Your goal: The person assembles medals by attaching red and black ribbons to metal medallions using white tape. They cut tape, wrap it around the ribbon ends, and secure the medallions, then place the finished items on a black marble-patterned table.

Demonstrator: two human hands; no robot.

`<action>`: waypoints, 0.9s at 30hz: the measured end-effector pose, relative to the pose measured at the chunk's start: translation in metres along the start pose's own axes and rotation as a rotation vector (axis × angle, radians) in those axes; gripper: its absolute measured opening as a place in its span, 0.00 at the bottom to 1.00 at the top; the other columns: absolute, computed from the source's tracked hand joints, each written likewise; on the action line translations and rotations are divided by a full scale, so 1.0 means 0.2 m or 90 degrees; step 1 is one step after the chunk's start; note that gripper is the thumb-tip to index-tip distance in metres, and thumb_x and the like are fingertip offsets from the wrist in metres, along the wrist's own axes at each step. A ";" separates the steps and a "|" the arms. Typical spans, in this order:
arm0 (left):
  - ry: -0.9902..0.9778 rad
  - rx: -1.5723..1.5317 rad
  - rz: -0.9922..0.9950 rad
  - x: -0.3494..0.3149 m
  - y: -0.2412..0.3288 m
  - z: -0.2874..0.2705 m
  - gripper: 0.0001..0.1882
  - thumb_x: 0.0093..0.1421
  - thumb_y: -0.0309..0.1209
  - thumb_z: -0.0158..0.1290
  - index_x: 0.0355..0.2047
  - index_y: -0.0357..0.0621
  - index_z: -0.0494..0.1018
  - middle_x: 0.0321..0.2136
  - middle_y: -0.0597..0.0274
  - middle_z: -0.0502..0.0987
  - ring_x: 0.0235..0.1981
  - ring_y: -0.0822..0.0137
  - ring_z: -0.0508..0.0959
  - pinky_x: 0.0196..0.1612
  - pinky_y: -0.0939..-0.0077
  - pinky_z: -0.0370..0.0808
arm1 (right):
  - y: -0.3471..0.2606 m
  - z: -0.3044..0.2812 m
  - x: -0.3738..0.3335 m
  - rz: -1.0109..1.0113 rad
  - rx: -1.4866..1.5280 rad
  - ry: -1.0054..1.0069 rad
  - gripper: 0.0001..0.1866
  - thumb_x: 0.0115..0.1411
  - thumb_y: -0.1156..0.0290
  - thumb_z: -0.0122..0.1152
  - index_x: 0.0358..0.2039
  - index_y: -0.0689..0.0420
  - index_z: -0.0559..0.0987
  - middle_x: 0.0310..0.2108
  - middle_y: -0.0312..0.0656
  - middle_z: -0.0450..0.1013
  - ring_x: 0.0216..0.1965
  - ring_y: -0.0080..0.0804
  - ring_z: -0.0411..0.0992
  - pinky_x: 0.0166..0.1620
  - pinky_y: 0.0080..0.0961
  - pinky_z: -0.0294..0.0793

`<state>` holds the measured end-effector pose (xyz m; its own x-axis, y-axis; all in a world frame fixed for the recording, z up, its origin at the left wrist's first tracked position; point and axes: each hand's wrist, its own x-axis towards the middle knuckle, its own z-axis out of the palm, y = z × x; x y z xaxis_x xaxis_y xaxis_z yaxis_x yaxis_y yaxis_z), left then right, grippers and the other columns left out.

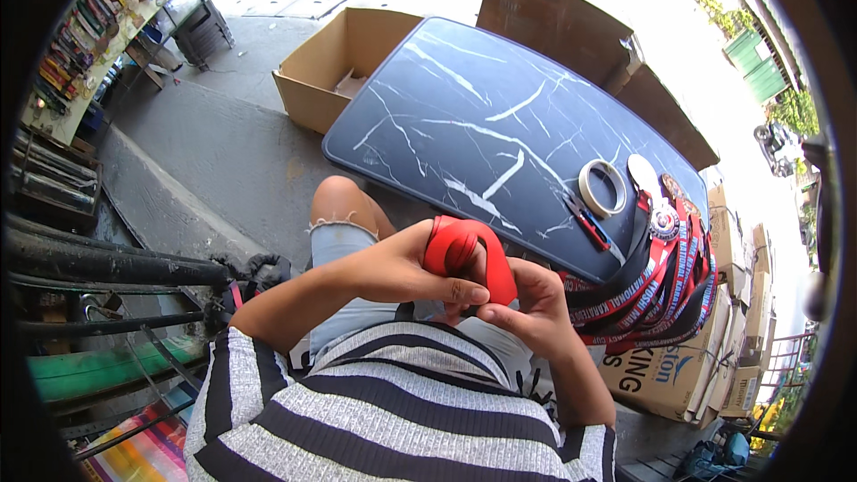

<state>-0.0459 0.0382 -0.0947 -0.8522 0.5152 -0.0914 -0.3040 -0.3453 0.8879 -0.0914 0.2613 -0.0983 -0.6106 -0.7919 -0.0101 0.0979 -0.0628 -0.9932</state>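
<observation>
My left hand [412, 270] and my right hand [538, 305] meet in front of my lap. Between them is a smooth red band [496, 261], apparently ribbon, curled into a loop and coil. The left fingers wrap its coiled side, with the thumb pointing toward the right hand. My right thumb and fingers pinch near its lower end; the tips partly hide what they grip. Past my right hand, a bundle of red and black medal ribbons [656, 290] hangs over the table's edge. Several medals, including a silver-coloured medal [663, 222], lie on top.
On the dark marble-patterned table [428, 116] are a tape roll [586, 186] and a red-and-black-handled tool [591, 225]. An open cardboard box [308, 80] stands beyond its left end. More cardboard boxes [669, 375] are at the right. Dark metal tubes [116, 259] run along my left.
</observation>
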 end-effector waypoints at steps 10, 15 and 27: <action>-0.197 0.044 -0.090 0.06 0.03 0.02 0.16 0.51 0.32 0.69 0.33 0.39 0.74 0.25 0.67 0.78 0.24 0.78 0.78 0.25 0.83 0.75 | -0.36 -0.04 0.05 -0.005 -0.282 -0.149 0.17 0.52 0.75 0.72 0.41 0.65 0.77 0.34 0.42 0.75 0.35 0.23 0.73 0.37 0.20 0.71; -0.348 0.071 -0.172 0.08 0.06 0.01 0.12 0.53 0.29 0.66 0.33 0.36 0.77 0.28 0.63 0.80 0.27 0.75 0.78 0.31 0.82 0.75 | -0.39 -0.07 0.14 -0.164 -0.441 -0.161 0.22 0.50 0.76 0.67 0.48 0.60 0.78 0.35 0.42 0.71 0.35 0.35 0.71 0.37 0.29 0.69; -0.347 0.064 -0.209 0.08 0.05 0.04 0.22 0.67 0.47 0.52 0.29 0.39 0.74 0.19 0.69 0.72 0.19 0.80 0.71 0.24 0.85 0.66 | -0.33 -0.10 0.11 -0.079 -0.374 -0.335 0.37 0.56 0.73 0.66 0.64 0.59 0.61 0.60 0.53 0.63 0.60 0.47 0.65 0.62 0.36 0.67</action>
<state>-0.0600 0.0496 -0.0837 -0.3745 0.9156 -0.1466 -0.4484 -0.0404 0.8929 -0.1266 0.2608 -0.0356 -0.1245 -0.9921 0.0158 -0.4663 0.0445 -0.8835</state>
